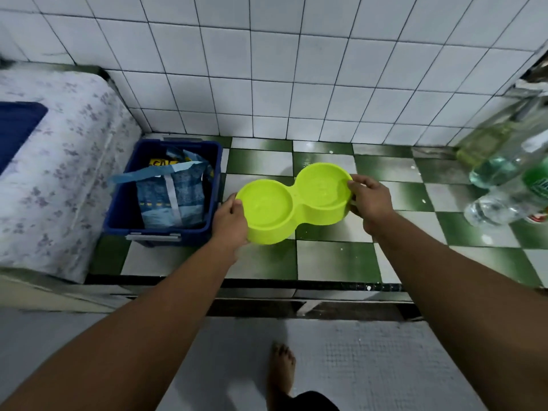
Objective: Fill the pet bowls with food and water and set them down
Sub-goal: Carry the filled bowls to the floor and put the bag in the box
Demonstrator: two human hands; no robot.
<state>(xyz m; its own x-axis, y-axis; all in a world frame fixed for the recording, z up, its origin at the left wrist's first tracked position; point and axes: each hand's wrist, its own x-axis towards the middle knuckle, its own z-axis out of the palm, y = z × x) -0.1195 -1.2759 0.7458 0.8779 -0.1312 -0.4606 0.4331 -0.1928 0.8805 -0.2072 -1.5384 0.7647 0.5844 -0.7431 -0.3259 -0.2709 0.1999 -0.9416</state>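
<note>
Both hands held the green double bowl (292, 203) over the checkered ledge (335, 259), the left hand (229, 222) gripping its left rim and the right hand (370, 200) its right rim, beside a blue bin (118, 209)

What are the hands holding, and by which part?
A lime-green double pet bowl: the left hand grips the rim at its left end, the right hand pinches the rim at its right end.
</note>
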